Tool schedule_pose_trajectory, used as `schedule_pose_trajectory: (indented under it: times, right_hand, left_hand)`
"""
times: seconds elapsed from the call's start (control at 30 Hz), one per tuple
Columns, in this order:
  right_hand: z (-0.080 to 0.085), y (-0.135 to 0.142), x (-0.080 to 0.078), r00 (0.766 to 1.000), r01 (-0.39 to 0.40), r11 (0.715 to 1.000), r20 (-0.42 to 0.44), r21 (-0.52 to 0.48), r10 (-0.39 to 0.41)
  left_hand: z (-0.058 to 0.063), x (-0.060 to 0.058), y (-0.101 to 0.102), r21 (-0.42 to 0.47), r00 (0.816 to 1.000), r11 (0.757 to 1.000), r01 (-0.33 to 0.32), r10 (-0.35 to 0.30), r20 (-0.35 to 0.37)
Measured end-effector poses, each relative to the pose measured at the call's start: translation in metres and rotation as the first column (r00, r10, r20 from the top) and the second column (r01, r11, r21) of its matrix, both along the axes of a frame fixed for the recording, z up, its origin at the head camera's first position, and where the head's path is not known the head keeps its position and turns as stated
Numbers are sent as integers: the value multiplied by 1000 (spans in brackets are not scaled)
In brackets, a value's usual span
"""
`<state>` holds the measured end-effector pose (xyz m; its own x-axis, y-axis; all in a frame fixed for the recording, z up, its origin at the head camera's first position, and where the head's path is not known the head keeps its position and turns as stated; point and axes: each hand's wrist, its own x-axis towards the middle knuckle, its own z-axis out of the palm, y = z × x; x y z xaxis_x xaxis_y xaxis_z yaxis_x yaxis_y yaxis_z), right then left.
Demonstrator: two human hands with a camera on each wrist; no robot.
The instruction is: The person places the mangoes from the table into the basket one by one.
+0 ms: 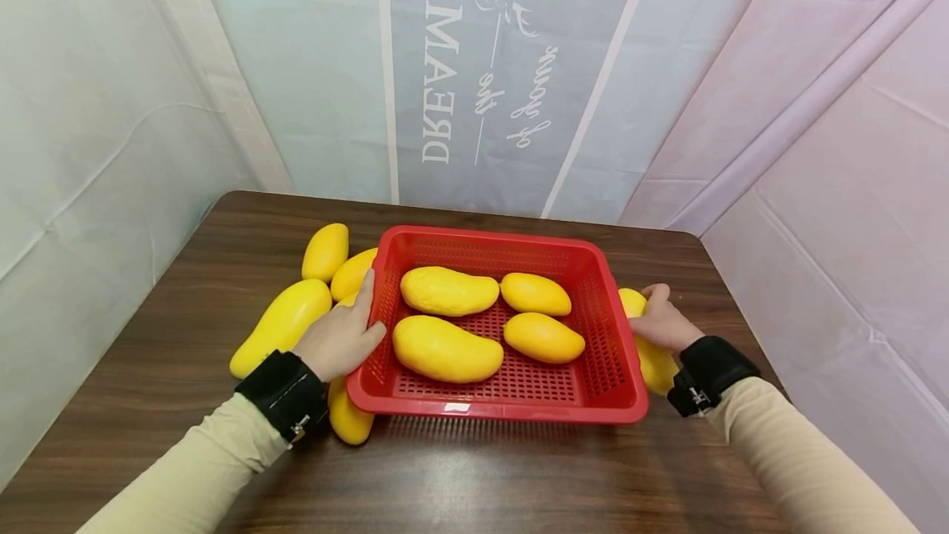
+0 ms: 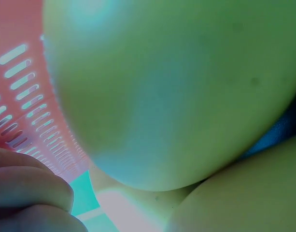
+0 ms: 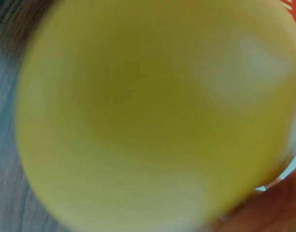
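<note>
A red plastic basket (image 1: 511,410) with slotted walls stands at the middle of the table. In it lie two larger yellow mangoes (image 1: 448,350) on the left and two smaller ones (image 1: 544,338) on the right. My left hand (image 1: 337,342) grips the basket's left rim, thumb over the edge; the left wrist view has curled fingers (image 2: 29,193) beside the slotted wall. Just outside the right wall, my right hand (image 1: 663,324) holds a yellow mango (image 1: 656,365) from above. That mango (image 3: 148,116) fills most of the right wrist view, with part of the hand at the lower right.
Several more mangoes (image 1: 282,328) lie left of the basket, around and under my left forearm. One (image 1: 350,412) pokes out by the basket's front left corner. The dark wooden table (image 1: 474,480) is bordered by hanging cloth (image 1: 319,64) at the back and sides.
</note>
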<state>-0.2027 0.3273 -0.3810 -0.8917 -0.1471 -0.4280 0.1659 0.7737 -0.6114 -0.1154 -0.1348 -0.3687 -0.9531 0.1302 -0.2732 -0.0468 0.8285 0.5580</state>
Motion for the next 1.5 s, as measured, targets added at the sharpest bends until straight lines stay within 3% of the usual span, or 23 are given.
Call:
schedule_pose_trajectory:
  times: [0.4,0.67,1.03,1.5]
  right_hand:
    - [12,1,-4,1000,4,999,16,43,-4]
    - [21,2,-6,999,-4,995,-42,103,9]
    - [33,6,-10,999,13,994,-52,109,-7]
    - [36,0,-8,988,17,986,-152,167,8]
  left_hand:
    - [1,1,0,28,1000,999,-17,16,25]
    - [2,1,1,35,1000,999,-19,18,25]
    - [2,0,1,18,1000,1000,-10,10,21]
    - [1,0,0,24,999,1000,-14,13,32]
